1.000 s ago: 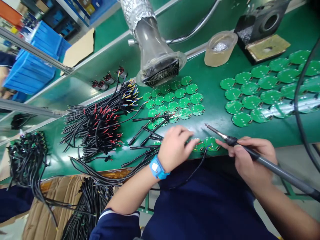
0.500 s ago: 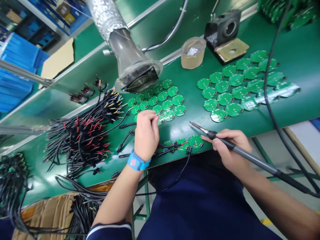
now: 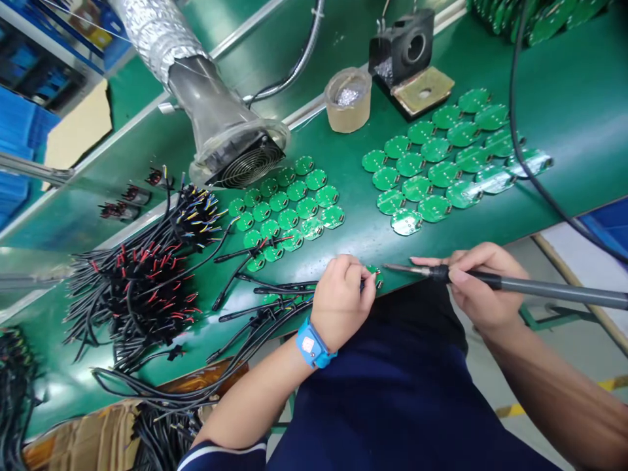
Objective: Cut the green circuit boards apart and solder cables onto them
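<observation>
While the left hand (image 3: 341, 302) closes on a circuit board (image 3: 375, 273) at the edge of the green desk (image 3: 358, 239), the right hand (image 3: 483, 288) clamps a soldering iron (image 3: 540, 288) over the gray floor (image 3: 564, 366).

Blue wrist strap (image 3: 310, 344), green circuit boards (image 3: 417, 188)

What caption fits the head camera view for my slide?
Right hand holds a grey soldering iron near the left hand at a round green circuit board.

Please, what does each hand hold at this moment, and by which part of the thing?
The right hand holds a soldering iron by its dark grip, near the tip end. The fingers of the left hand are at a small green circuit board, but whether they hold it cannot be told.
</observation>
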A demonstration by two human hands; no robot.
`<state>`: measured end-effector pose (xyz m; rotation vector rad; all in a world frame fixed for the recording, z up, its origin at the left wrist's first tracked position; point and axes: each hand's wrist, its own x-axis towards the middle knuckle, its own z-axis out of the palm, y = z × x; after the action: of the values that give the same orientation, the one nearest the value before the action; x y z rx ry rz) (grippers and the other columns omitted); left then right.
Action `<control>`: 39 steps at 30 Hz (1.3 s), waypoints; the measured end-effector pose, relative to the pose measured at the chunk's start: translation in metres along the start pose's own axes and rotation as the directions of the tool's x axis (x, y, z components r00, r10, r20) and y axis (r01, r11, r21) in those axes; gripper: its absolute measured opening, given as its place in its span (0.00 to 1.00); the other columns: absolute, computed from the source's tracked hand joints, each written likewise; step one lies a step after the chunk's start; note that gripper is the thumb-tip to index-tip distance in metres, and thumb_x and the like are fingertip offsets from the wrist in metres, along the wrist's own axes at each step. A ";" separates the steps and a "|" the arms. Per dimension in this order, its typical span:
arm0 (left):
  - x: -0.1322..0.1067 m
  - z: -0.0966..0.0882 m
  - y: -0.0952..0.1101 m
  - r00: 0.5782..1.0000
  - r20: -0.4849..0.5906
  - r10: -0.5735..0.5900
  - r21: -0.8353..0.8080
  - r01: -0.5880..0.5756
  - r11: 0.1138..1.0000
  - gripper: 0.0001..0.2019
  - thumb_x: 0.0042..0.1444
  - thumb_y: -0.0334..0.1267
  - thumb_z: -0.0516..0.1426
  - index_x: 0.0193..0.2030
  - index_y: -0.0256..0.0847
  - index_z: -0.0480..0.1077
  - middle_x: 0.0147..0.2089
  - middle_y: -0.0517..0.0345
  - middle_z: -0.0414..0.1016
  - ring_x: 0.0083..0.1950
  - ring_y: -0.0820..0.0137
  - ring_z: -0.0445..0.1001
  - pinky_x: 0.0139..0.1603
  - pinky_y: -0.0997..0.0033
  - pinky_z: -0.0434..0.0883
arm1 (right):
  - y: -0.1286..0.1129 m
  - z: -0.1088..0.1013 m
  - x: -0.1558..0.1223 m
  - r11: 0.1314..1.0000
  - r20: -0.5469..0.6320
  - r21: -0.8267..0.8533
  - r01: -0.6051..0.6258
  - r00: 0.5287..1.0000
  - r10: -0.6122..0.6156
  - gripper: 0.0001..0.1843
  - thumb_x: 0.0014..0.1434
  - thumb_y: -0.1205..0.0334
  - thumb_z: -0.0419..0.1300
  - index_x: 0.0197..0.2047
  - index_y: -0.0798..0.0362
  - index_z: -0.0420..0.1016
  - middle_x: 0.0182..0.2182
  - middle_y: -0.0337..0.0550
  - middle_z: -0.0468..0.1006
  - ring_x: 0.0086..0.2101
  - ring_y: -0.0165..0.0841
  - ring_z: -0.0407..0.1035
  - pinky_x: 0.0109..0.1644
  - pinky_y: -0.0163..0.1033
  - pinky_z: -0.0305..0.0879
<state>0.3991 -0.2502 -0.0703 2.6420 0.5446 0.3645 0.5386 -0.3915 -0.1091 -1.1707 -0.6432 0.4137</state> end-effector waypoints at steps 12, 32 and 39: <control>-0.001 0.003 0.000 1.000 -0.006 -0.024 -0.015 0.024 1.000 0.05 0.57 0.33 0.53 0.31 0.36 0.66 0.36 0.52 0.68 0.39 0.68 0.66 0.42 0.67 0.67 | 0.003 -0.004 -0.005 0.997 0.083 -0.071 0.039 0.996 -0.033 0.08 0.49 0.76 0.59 0.32 0.56 0.69 0.23 0.36 0.66 0.25 0.30 0.64 0.44 0.62 0.71; 0.000 0.006 0.001 0.999 -0.018 -0.046 -0.027 0.045 0.999 0.04 0.55 0.33 0.54 0.30 0.37 0.66 0.34 0.53 0.68 0.38 0.69 0.67 0.41 0.68 0.67 | 0.002 -0.008 -0.004 0.997 0.032 -0.075 0.015 0.999 -0.013 0.06 0.50 0.73 0.59 0.32 0.55 0.70 0.23 0.38 0.69 0.28 0.36 0.71 0.42 0.61 0.72; 0.000 0.004 0.001 0.999 -0.010 -0.049 -0.035 0.049 0.998 0.04 0.56 0.33 0.53 0.31 0.37 0.66 0.34 0.53 0.68 0.38 0.69 0.67 0.41 0.67 0.67 | 0.001 -0.008 -0.003 0.970 0.075 -0.240 -0.030 0.996 0.050 0.06 0.48 0.71 0.61 0.31 0.53 0.70 0.23 0.38 0.71 0.31 0.41 0.73 0.38 0.55 0.73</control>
<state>0.4008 -0.2529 -0.0735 2.5902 0.6003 0.3703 0.5421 -0.3990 -0.1125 -1.4030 -0.7554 0.4274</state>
